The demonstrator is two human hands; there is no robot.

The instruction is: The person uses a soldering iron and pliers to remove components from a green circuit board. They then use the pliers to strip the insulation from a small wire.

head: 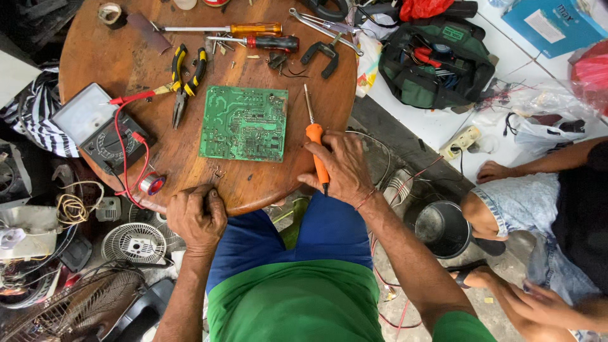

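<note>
2 hands are at the near edge of the round brown wooden table [126, 57], and both are yours. Your right hand [339, 170] is closed around the orange-handled soldering iron [315, 142], fingers wrapped over the handle, with the thin metal tip pointing away from you toward the far side of the table and the cord end poking out below your palm. Your left hand [197, 216] rests on the table's rim with its fingers curled inward; whether it pinches anything I cannot tell. The green rectangular circuit board [244, 123] lies flat in the middle of the table, just to the left of the iron and apart from both hands. Left of the board sit the yellow-and-black-handled pliers [187, 79], and at the table's left edge the grey analogue multimeter [95, 126] with red leads looping toward a small spool of solder wire [152, 184], which lies near your left hand. 2 screwdrivers, an amber-handled one [253, 28] and a red-and-black-handled one [269, 42], lie at the far side. Off the table to the right, a green fabric tool bag [437, 63] stands open on the white floor, and another person's bare knee [481, 215] shows beside a dark metal bucket [442, 228].
</note>
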